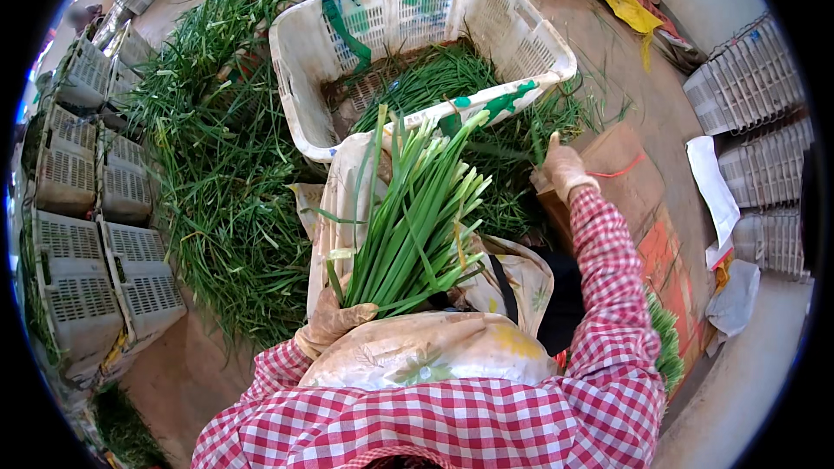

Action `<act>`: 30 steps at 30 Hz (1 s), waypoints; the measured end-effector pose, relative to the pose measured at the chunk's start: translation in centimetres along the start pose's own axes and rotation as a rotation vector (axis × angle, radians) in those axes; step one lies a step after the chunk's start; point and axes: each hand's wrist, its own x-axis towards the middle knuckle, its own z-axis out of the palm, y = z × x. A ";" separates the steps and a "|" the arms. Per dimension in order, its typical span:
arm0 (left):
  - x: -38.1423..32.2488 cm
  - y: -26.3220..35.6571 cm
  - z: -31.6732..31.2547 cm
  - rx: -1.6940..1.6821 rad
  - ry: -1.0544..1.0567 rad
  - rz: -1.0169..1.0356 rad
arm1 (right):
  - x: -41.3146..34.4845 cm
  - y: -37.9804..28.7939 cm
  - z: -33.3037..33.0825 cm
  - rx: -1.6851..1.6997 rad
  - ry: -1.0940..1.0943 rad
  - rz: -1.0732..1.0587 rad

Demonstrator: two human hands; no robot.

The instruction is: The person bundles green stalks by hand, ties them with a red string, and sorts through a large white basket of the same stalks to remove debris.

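My left hand (337, 320), in a soiled pale glove, holds a thick bunch of flat-leaved greens (410, 228) that look like garlic chives. The bunch lies over my lap, its pale cut ends pointing up and to the right. My right hand (565, 163), also gloved, is stretched out to the right beside a brown cardboard box (619, 150). A blurred green leaf shows just left of its fingers; whether they grip it is unclear. Beyond my knees stands a white plastic crate (423, 120) with loose green leaves (436, 81) in its bottom.
A large heap of greens (228, 208) covers the floor on the left. Slatted crates (81, 280) line the far left; stacked crates (749, 85) stand along the right wall. A flowered apron (423, 352) covers my lap. More green tips (666, 339) show beside my right elbow.
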 end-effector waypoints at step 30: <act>0.3 -1.1 -3.2 -0.092 0.053 -0.099 | -7.2 -3.7 -12.1 2.118 0.347 -0.844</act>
